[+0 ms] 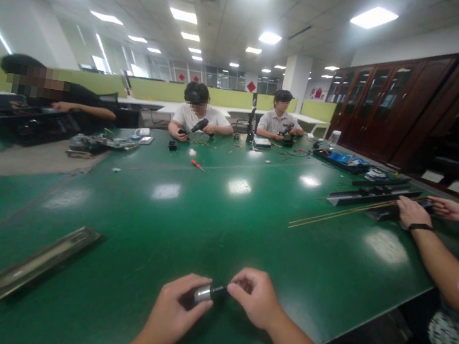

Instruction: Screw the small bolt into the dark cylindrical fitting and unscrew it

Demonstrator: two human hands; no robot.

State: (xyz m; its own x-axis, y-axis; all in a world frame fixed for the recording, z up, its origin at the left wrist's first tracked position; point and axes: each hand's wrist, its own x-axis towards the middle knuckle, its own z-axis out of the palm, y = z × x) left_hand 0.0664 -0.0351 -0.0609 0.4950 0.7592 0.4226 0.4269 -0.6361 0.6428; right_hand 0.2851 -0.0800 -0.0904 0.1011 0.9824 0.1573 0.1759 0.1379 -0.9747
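Note:
Near the front edge of the green table [187,223], my left hand [174,307] is closed around a short silver metal cylinder [202,294]. A slim black piece [219,290] sticks out of the cylinder's right end. The fingers of my right hand [256,298] pinch the far end of that black piece, and its tip is hidden behind them. The cylinder and the black piece lie in one line between both hands, just above the tabletop. Too little detail shows to tell what kind of part this is.
A long flat framed strip [41,262] with a white cable lies at left. At right, a co-worker's hands [415,211] hold thin brass rods [335,213] beside black metal rails [372,196]. A red screwdriver [196,165] lies farther back, before two people with tools.

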